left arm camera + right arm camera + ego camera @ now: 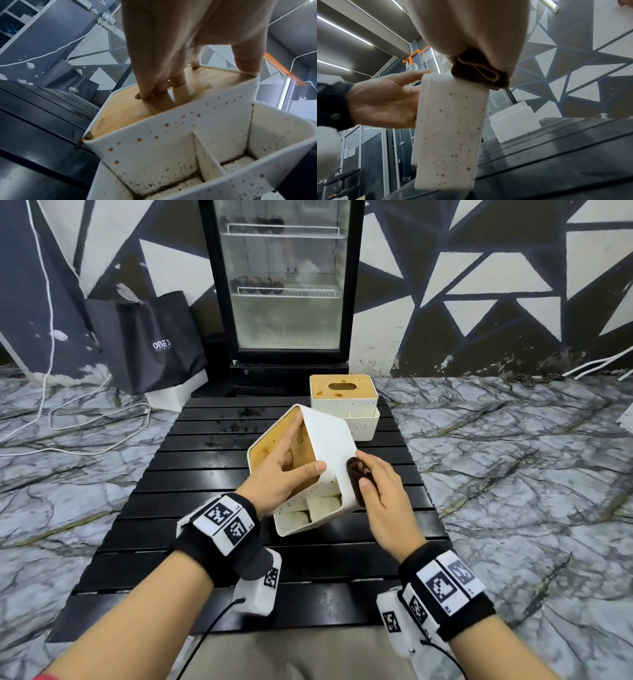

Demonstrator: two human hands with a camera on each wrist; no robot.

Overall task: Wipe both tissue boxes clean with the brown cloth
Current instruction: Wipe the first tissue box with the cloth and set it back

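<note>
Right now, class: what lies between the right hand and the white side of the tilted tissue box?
The brown cloth, bunched under the right hand against the tissue box; head view shows it.

right hand (471,33) bunches cloth (477,70) against top edge of spotted white box (452,128), tilted over black slatted table (556,155); left hand (385,100) grips its left side; second box (513,121) far right on table
</note>
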